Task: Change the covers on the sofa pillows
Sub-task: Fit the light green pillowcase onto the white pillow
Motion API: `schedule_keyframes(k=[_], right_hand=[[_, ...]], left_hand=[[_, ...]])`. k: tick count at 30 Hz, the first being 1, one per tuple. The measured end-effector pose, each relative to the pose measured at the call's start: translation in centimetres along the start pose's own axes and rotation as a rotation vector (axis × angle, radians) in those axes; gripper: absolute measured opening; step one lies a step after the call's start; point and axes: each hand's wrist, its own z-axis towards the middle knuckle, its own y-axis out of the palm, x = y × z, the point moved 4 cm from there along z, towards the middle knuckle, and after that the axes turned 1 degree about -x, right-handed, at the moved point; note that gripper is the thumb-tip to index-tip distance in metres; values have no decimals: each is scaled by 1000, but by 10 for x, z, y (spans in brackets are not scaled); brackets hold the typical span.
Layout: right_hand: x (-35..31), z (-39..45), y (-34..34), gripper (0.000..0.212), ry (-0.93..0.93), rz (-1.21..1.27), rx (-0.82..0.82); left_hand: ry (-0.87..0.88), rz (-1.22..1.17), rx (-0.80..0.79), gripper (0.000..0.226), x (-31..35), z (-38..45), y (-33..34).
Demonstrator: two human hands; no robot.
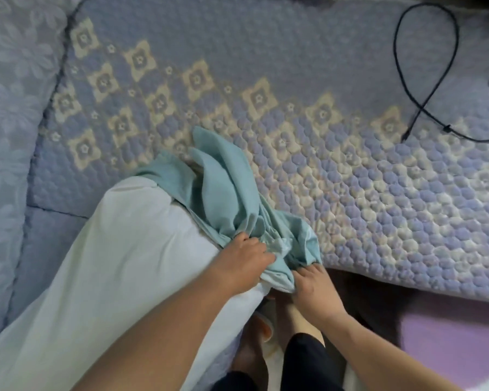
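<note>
A white bare pillow (119, 255) lies across the sofa seat's front edge, toward me at lower left. A teal pillow cover (226, 193) is bunched over the pillow's far right end and spills onto the seat. My left hand (246, 261) grips gathered folds of the cover at the pillow's corner. My right hand (311, 286) pinches the cover's lower edge just to the right. The pillow's far corner is hidden under the cover.
The sofa seat carries a quilted blue and cream cover (350, 179). A black cable (424, 80) loops on the seat at the back right. A purple mat (449, 328) lies on the floor at lower right. My legs and feet show below the seat edge.
</note>
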Motion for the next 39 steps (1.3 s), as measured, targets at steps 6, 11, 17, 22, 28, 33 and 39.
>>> schedule_keyframes(k=[6,11,17,22,28,33,39], right_hand=[[-26,-37,29,19,410,393,-211],[-84,-34,30,34,384,795,-207],[-149,-36,5,49,233,680,-3],[-224,-62,37,48,-268,283,-286],[-255,-77,-94,39,-143,613,-441],[-305,-89,-173,41,-26,1089,-615],[-365,-138,-142,28,120,1193,-817]], left_hand=[[-33,37,-128,53,14,-21,6],[51,176,-24,33,2,-54,13],[80,191,404,33,-59,-169,-41],[-121,32,631,27,-67,-245,-77],[-70,-38,682,12,-26,-327,-92],[-41,48,759,9,24,-392,-99],[-190,91,892,11,63,-453,-75]])
